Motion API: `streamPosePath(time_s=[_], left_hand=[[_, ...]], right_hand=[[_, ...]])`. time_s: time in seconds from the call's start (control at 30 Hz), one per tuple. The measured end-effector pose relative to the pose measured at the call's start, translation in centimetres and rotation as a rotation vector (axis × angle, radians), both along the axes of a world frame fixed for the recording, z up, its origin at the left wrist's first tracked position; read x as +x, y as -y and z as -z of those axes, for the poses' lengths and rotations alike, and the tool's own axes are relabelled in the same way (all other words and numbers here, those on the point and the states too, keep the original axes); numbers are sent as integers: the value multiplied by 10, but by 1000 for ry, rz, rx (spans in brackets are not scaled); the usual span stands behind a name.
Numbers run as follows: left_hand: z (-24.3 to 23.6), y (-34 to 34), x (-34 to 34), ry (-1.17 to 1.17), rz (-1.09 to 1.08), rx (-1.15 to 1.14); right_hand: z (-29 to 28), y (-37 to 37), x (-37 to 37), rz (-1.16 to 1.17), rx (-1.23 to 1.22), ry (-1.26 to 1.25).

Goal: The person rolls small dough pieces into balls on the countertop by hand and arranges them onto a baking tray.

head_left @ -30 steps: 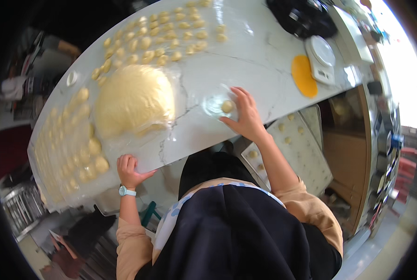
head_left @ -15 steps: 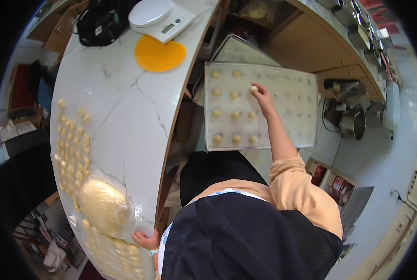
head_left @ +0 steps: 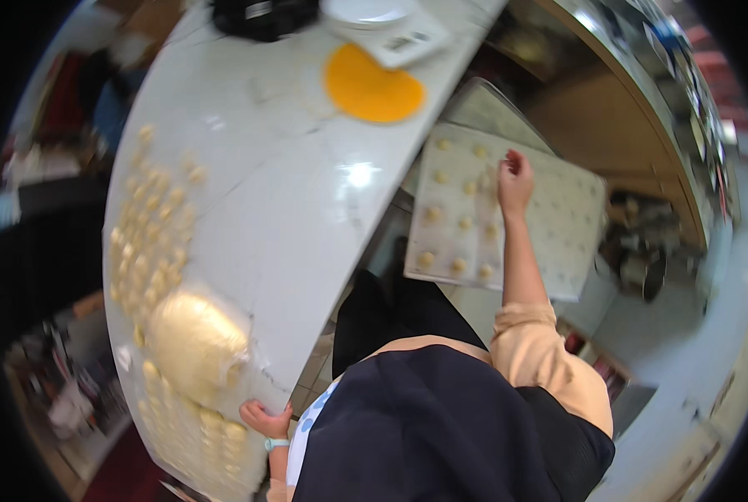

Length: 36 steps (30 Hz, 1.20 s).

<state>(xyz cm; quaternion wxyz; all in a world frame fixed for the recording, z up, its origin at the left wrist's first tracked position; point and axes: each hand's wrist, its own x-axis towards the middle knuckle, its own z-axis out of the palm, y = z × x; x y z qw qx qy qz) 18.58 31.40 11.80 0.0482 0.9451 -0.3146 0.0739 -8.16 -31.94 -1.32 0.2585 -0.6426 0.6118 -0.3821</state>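
Right hand [head_left: 516,180] over the tray [head_left: 562,251] – and the dough ball that was in its pinch has dropped out of sight!
Half a second ago that ball showed plainly at the fingertips; now the fingers are curled above the tray's far half, blurred, and I cannot tell whether they grip it or have let go. If it has been set down, the third column gains one, but the hand covers that spot. Pale dough balls [head_left: 466,223] line up from the tray's left edge, two columns plus part of a third, with none visible toward the right edge. Left hand [head_left: 265,417] is where it was – loose, grasping nothing visible, at the table's [head_left: 290,209] near edge, just beside the big dough mass [head_left: 198,339].
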Motion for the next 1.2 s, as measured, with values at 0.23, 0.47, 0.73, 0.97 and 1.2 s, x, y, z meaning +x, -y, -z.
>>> streamPosePath(time_s=[0.23,0.47,0.73,0.97,1.2], left_hand=[[-16,26,11,-81,86,-101],[-19,21,9,-109,89,-145],[-14,18,12,-130,115,-229],[-16,15,13,-172,97,-218],[-19,19,12,-119,110,-204]], right_hand=[[-159,-51,293,-1021,-240,141],[-146,-44,530,-712,-377,-540],[-170,-6,598,-1186,318,8],[-155,-42,619,-1088,341,-212],[-196,-47,597,-1204,624,-413]])
